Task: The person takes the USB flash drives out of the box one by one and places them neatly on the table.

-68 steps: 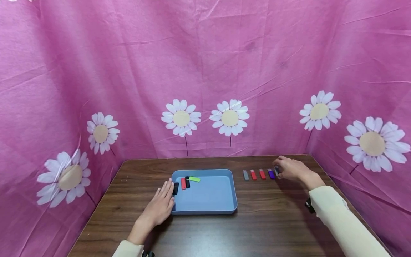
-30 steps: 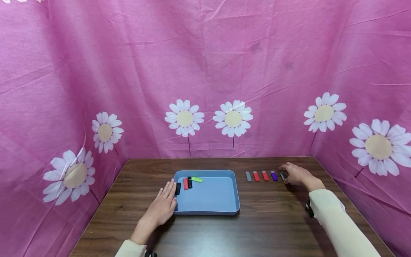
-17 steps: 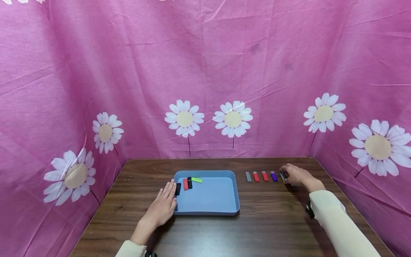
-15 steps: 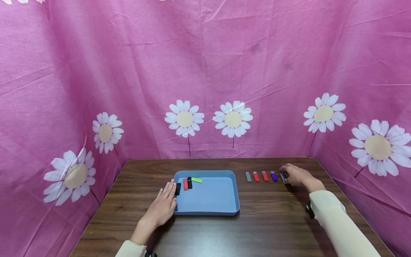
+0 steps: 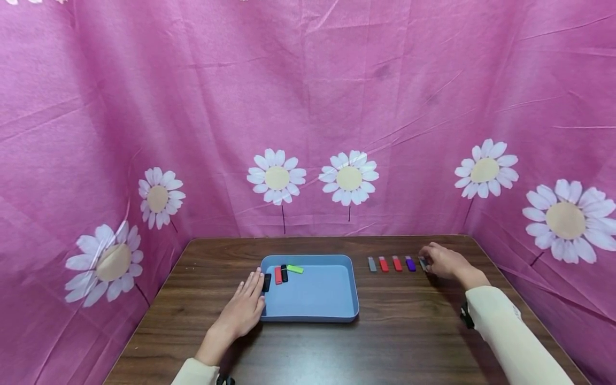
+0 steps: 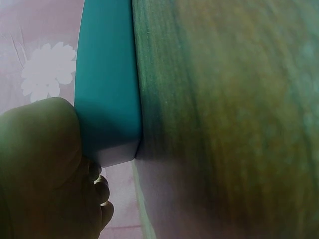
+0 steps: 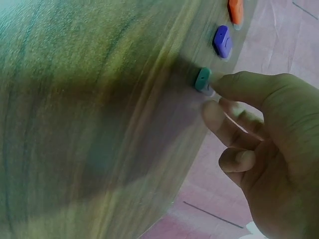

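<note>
Wrinkled pink cloth (image 5: 308,80), daisy print, behind and either side of both hands. Left hand (image 5: 240,307): fingers straight, gripping nothing, resting against the smooth, round-cornered wall of a blue tray (image 5: 317,294). Inside, just right of those fingers: flat black stick (image 5: 267,283), then blocky red stick (image 5: 278,276) beside slim black stick (image 5: 284,273), lime stick (image 5: 295,269) lying crosswise. Wood-grain table (image 5: 308,347), slight sheen, under the tray. Between tray and right hand, a row of small oblong sticks with pale ends: grey stick (image 5: 372,264), first bright red stick (image 5: 383,264), second bright red stick (image 5: 397,263), purple stick (image 5: 410,264). Right hand (image 5: 445,263): fingers bent at grey-green end stick (image 5: 423,263), which lies flat; can't tell if gripped.
</note>
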Demonstrator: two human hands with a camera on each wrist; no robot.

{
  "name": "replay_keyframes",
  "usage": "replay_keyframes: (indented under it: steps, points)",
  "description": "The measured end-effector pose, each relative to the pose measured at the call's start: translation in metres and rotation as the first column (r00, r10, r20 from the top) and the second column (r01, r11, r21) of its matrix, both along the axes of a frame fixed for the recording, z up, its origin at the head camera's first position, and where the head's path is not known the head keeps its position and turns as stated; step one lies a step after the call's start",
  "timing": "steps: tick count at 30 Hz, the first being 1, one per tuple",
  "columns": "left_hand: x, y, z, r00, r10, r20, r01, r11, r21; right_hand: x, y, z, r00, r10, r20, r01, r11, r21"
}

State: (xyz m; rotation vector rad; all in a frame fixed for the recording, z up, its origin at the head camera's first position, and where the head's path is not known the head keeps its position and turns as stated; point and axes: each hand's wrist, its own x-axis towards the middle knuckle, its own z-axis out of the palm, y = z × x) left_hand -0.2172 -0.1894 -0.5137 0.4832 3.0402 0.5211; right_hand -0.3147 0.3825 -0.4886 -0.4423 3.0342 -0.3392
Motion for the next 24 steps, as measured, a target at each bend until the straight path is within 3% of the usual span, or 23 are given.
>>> replay_keyframes:
  steps: [8, 15, 24]
  points:
    - [0.000, -0.001, 0.000, 1.000, -0.001, 0.007, 0.001, 1.000, -0.008, -0.006, -0.017, 0.006, 0.999, 0.041, -0.021, -0.042, 0.998, -0.040]
    - [0.001, -0.002, 0.000, 1.000, -0.007, -0.007, 0.007, 1.000, -0.012, -0.007, -0.050, 0.022, 0.992, 0.103, -0.072, -0.104, 0.995, -0.006]
    - [0.002, 0.000, 0.002, 1.000, -0.016, -0.014, 0.016, 1.000, -0.003, -0.001, -0.110, 0.044, 0.959, 0.233, -0.163, -0.233, 0.972, 0.019]
